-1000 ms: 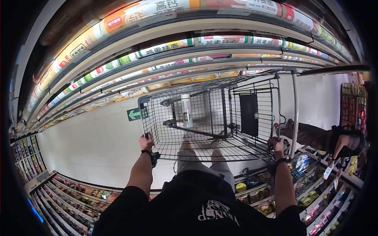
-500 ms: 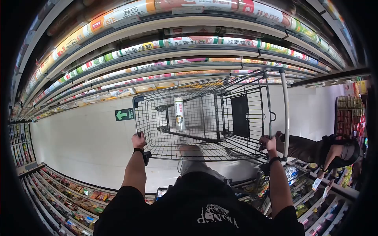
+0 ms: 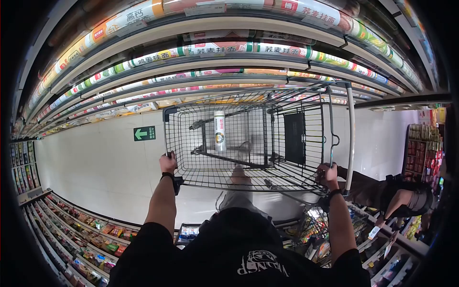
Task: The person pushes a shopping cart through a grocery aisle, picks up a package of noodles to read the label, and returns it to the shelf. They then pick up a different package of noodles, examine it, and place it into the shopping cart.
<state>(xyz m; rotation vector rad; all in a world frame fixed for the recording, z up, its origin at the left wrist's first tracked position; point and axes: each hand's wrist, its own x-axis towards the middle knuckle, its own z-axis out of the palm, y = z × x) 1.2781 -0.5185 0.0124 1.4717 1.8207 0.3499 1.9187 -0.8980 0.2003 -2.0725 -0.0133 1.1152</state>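
A wire shopping cart (image 3: 217, 179) stands crosswise in front of me, with its pale handle bar (image 3: 351, 138) at the right. My left hand (image 3: 167, 163) is closed around the near corner of the cart's rim on the left. Over on the right, my right hand (image 3: 327, 175) grips the near side of the cart frame, close to the handle end. Inside the basket lies one white cylindrical pack (image 3: 219, 131) with a round dark and yellow mark, apart from both hands. A dark panel (image 3: 294, 138) is set in the cart's seat section.
Shelves of packaged noodles (image 3: 220, 48) run along the far side. A green arrow sign (image 3: 144, 133) is on the pale floor (image 3: 100, 162). Behind the handle another person (image 3: 401, 196) holds a phone-like object. Another wire cart (image 3: 311, 227) and low product shelves (image 3: 81, 244) are near me.
The floor sign and shelves have shifted left in view relative to the cart. My leg has moved under the cart. Both hands keep their grip, and the pack stays in the basket.
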